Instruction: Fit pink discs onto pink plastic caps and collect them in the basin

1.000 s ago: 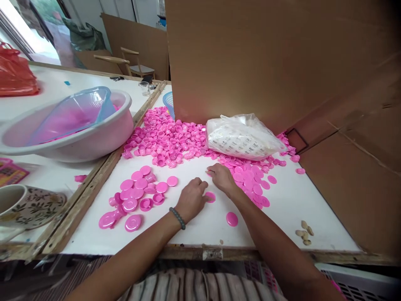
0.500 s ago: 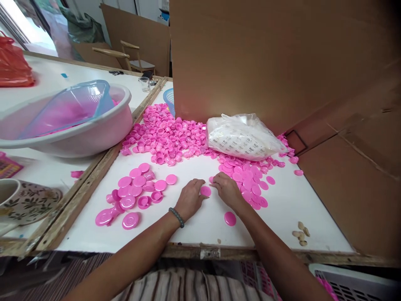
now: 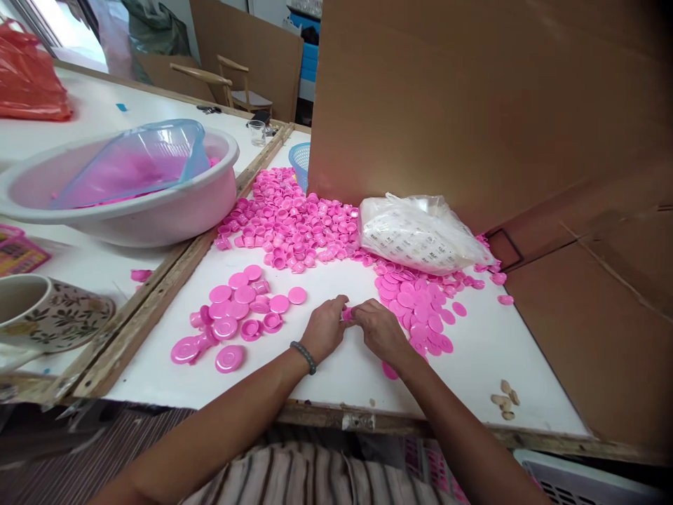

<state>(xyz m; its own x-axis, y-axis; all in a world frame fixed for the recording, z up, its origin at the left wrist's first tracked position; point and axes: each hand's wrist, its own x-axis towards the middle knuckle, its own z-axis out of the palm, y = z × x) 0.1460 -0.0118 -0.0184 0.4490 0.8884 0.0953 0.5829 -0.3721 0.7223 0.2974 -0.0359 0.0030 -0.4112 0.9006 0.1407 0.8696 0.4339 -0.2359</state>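
Currently | your left hand (image 3: 324,328) and right hand (image 3: 379,330) pinch one pink piece (image 3: 347,315), fingers closed, presumably steadying it | pink discs (image 3: 420,312) near right, likely for reach

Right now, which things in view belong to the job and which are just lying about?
Likely in the job:
pink piece between left hand and right hand
pink discs beside the right hand
scattered pink pieces on the left
pink heap behind

Seemingly just lying about:
mug
drinking glass
red bag
what look like peanuts
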